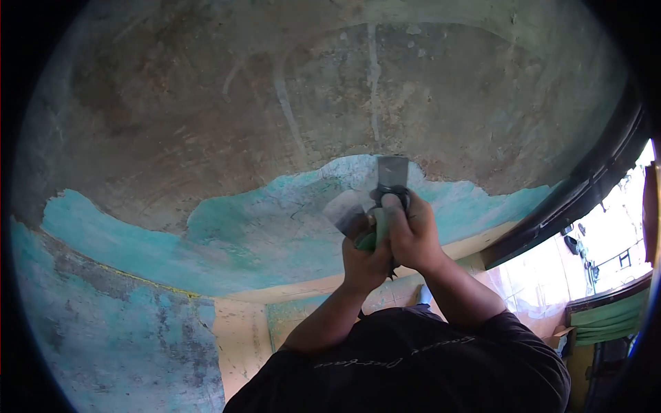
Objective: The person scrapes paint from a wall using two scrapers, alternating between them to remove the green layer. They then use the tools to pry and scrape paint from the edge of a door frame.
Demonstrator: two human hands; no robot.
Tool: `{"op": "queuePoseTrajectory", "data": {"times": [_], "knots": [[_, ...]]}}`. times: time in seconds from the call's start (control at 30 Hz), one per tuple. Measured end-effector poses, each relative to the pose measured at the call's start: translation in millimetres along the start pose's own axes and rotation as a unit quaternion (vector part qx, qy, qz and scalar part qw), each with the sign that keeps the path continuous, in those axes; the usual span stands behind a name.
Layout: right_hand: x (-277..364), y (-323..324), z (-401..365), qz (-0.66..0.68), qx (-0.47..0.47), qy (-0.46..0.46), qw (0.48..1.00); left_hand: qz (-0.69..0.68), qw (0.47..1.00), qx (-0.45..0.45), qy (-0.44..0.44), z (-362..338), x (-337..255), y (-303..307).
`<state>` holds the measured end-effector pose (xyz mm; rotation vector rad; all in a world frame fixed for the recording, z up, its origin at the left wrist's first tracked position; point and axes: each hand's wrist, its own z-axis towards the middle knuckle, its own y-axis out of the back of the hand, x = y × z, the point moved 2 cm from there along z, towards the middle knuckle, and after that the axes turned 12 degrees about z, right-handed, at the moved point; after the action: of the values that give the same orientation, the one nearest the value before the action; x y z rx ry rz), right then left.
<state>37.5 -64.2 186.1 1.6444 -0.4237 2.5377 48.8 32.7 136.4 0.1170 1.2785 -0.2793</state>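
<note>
My right hand (416, 237) is closed around a scraper, its thumb lying along the handle. The flat grey blade (393, 172) of that scraper points up and meets or overlaps the upper edge of the turquoise paint (275, 224); contact with the wall cannot be made out for certain. Pressed close beside it, my left hand (366, 265) grips a second scraper, which has a greenish handle and a wide pale blade (346, 211) angled up to the left. The two hands touch, and fingers hide most of both handles.
Bare grey-brown wall (206, 117) with pale streaks spreads above the paint. At left is another wall (124, 330) with patchy blue paint. A dark frame (585, 206) borders a bright opening at right, with a green cloth (609, 320) below it.
</note>
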Motion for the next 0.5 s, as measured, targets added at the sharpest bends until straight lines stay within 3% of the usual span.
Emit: {"op": "queuePoseTrajectory", "data": {"times": [0.1, 0.3, 0.4, 0.5], "knots": [[-6.0, 5.4, -6.8, 0.036, -0.015, -0.038, 0.999, 0.011, 0.998, 0.031, 0.049, -2.3, -3.4, -0.4], [2.0, -3.5, -3.1, 0.006, -0.03, -0.012, 0.999, -0.044, 0.996, 0.056, 0.057, 7.7, 3.0, 6.2], [3.9, -3.8, -1.3, -0.112, -0.014, 0.045, 0.993, -0.062, 0.997, 0.035, 0.034, 10.9, 10.5, 5.6], [3.8, 0.7, -1.5, -0.064, -0.025, 0.036, 0.997, -0.028, 0.995, 0.048, 0.089, 6.3, 10.1, 5.2]]}}
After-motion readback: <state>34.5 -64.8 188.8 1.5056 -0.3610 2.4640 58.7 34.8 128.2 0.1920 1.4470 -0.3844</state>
